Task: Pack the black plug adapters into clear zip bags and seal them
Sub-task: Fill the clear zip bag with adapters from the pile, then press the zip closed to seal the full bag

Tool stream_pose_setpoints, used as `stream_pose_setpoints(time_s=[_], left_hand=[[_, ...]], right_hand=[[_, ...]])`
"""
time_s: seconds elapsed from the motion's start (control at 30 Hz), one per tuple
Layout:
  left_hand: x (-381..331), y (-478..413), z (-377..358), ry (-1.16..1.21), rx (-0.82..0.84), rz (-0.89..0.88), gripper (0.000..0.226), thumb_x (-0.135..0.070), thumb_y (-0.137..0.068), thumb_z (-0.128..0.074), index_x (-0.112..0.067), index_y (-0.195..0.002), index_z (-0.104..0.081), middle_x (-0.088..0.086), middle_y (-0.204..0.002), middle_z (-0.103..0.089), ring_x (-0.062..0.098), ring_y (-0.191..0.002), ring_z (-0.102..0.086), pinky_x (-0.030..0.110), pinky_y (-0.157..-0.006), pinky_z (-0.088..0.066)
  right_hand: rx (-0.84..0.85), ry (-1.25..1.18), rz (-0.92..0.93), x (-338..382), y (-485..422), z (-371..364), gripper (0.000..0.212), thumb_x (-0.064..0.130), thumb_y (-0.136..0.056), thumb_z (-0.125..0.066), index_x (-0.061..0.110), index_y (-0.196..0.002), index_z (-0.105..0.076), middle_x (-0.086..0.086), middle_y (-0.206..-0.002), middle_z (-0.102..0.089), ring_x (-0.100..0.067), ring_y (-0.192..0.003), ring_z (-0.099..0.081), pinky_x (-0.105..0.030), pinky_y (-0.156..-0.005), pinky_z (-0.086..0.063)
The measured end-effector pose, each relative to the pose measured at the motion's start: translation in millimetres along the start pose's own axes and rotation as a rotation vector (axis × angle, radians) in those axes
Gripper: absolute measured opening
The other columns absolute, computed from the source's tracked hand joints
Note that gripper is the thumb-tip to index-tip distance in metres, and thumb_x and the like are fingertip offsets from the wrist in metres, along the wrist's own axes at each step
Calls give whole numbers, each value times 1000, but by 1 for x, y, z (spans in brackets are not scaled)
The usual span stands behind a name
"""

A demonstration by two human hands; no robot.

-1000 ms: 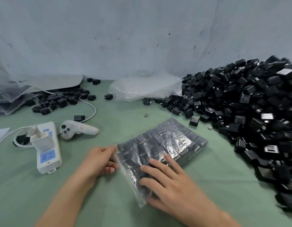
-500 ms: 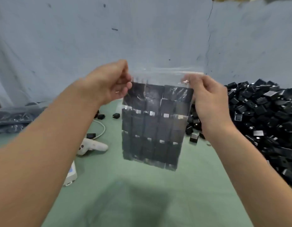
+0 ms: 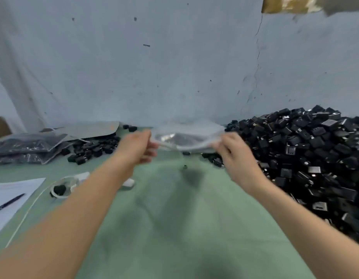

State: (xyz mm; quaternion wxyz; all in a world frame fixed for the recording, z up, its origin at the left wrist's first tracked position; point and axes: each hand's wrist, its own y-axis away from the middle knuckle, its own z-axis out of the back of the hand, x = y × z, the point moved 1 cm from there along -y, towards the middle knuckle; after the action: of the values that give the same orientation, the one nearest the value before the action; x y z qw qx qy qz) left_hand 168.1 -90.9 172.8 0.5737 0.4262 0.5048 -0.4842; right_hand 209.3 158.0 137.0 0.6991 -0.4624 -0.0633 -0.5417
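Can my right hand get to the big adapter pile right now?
Probably yes: the adapter pile lies just beside the right hand with nothing between, though its fingers pinch the bag.

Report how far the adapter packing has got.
Done: filled bags lie stacked at far left. In hand: the left hand and right hand hold up a zip bag of adapters by its ends; too blurred to judge its seal. Left: the big loose heap at right, plus a small scatter.
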Motion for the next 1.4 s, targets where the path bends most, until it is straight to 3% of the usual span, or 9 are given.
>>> stream_pose_setpoints(time_s=[0.2,0.27,0.47,0.6,1.0,1.13,1.2,1.27,1.4], left_hand=[[155,56,6,0,51,265,31,-14,-102,-47,-5,-76,-61,5,-62,-67,13,-42,-56,18,-37,-44],[174,65,11,2,80,304,34,-17,-104,-48,-1,-76,-62,9,-58,-66,14,-39,-56,18,-35,-44],[173,70,17,-29,101,329,32,-17,-104,-49,3,-85,-64,9,-61,-68,14,-39,-59,20,-36,-47],[173,71,17,-60,111,305,28,-18,-101,-55,2,-85,-64,5,-60,-69,11,-40,-59,19,-38,-48],[169,67,21,-32,188,409,28,-21,-100,-57,4,-89,-63,6,-58,-69,12,-44,-63,19,-42,-52],[169,70,21,-57,205,394,28,-21,-100,-58,3,-86,-63,5,-60,-70,12,-47,-66,18,-44,-53],[170,71,21,-63,211,388,28,-19,-101,-56,2,-84,-63,4,-60,-70,12,-49,-67,18,-45,-53],[170,71,20,-58,221,381,27,-18,-101,-55,1,-84,-63,3,-62,-71,12,-52,-69,17,-46,-53],[170,73,22,3,247,376,29,-20,-102,-54,-1,-83,-64,3,-64,-71,12,-54,-69,17,-48,-54]], right_hand=[[276,55,-109,-63,113,-49,19,43,-101,-47,41,-101,-66,20,-87,-60,-3,-82,-59,-35,-75,-50],[343,109,-39,-71,135,-50,19,33,-102,-51,46,-109,-62,28,-82,-62,2,-83,-59,-27,-75,-49],[225,422,173,-65,153,-53,26,36,-87,-71,38,-113,-65,14,-88,-56,-10,-72,-58,-23,-59,-37],[105,433,260,-62,151,-52,6,33,-88,-66,32,-94,-69,9,-91,-55,-16,-68,-56,-26,-54,-35],[119,497,222,-61,153,-48,9,33,-86,-68,26,-81,-65,12,-86,-58,-18,-67,-58,-26,-55,-32],[127,469,146,-53,158,-48,16,20,-78,-82,24,-85,-68,8,-90,-60,-20,-74,-60,-30,-60,-43],[135,220,-2,-34,167,-51,15,25,-83,-76,31,-96,-70,11,-95,-62,-8,-79,-60,-22,-69,-45],[135,-318,-363,-4,172,-66,13,30,-86,-73,33,-99,-73,7,-87,-68,-6,-65,-62,-15,-59,-46],[443,-1149,-1177,43,164,-113,35,30,-96,-62,-1,-112,-66,-16,-87,-76,-19,-58,-69,-22,-45,-50]])
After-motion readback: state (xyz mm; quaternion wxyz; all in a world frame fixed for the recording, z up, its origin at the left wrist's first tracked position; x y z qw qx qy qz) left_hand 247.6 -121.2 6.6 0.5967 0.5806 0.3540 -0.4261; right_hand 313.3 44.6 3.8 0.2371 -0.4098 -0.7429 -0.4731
